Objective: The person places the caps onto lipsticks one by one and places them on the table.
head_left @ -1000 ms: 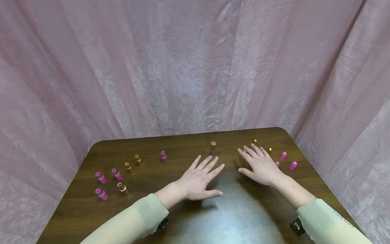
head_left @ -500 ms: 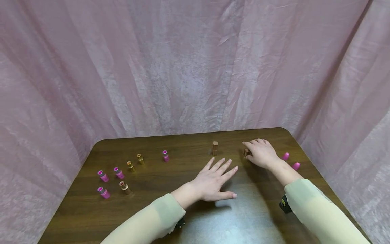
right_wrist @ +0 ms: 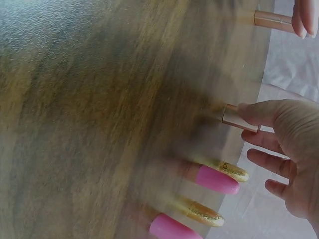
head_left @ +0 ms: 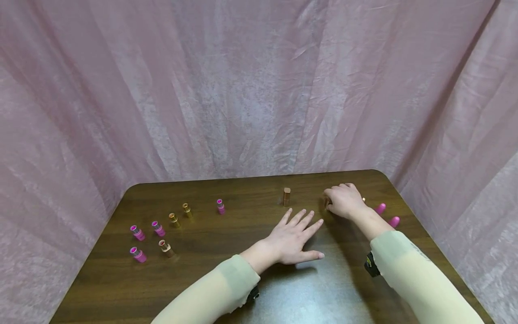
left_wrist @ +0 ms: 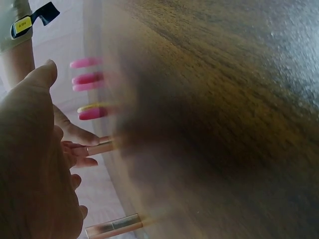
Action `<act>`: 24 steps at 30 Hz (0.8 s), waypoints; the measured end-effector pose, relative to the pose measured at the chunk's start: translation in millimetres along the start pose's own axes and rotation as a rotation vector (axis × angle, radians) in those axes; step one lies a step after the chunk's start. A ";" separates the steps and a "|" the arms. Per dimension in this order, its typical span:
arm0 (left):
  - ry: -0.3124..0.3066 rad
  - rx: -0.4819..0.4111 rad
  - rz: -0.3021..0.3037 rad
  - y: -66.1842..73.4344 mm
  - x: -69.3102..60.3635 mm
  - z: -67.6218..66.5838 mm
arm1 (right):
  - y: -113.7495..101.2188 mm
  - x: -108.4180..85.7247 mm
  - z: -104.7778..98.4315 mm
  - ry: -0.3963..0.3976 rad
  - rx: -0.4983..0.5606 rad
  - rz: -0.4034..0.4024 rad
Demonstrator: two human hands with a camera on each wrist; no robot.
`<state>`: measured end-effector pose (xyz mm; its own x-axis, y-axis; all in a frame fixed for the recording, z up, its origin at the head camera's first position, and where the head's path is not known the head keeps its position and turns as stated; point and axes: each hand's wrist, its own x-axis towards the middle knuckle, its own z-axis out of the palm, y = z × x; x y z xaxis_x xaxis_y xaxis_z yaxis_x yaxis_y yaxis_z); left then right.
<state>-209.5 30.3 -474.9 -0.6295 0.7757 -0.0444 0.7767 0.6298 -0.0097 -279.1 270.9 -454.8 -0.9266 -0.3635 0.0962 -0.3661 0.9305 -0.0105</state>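
1. Two right-hand digits, thumb and forefinger, pinch an upright rose-gold rectangular tube [right_wrist: 240,119] near the far edge of the dark wood-grain table [head_left: 214,243]; the right hand's [head_left: 345,200] other fingers bend loosely, apart.
2. Palm down, the left hand [head_left: 293,238] hovers, fingers spread, thumb out sideways.
3. Both forearms, in pale green sleeves [head_left: 417,279], slant forward and inward.
4. Two glossy pink round-topped caps [right_wrist: 218,180] and two gold ones [right_wrist: 205,214] stand near the right hand.
5. Past the left fingertips stands a second rose-gold tube [head_left: 287,196].
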 end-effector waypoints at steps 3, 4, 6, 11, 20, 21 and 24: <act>-0.002 0.012 0.000 0.8 1.8 1.3 | 0.4 2.3 0.5 0.010 -0.006 -0.007; -0.002 0.015 0.000 1.1 2.2 1.4 | 0.6 3.1 0.6 0.010 -0.007 -0.007; -0.003 0.019 -0.001 1.5 2.8 0.9 | 0.8 4.9 0.3 0.009 -0.011 -0.010; -0.006 0.019 -0.003 2.4 2.3 -0.4 | 0.1 8.6 -0.6 -0.021 -0.006 -0.007; -0.006 0.005 0.015 2.3 0.7 1.0 | -1.8 11.7 -0.2 -0.084 0.006 0.002; -0.006 0.004 0.016 2.1 0.3 1.0 | -1.9 11.5 -0.1 -0.083 0.004 0.000; -0.007 0.007 0.012 0.9 -2.0 0.3 | -2.8 10.3 -0.7 -0.063 -0.007 -0.011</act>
<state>-207.6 29.3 -475.1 -0.6197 0.7831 -0.0519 0.7845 0.6199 -0.0157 -287.6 264.6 -453.1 -0.9263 -0.3753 0.0333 -0.3756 0.9268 -0.0032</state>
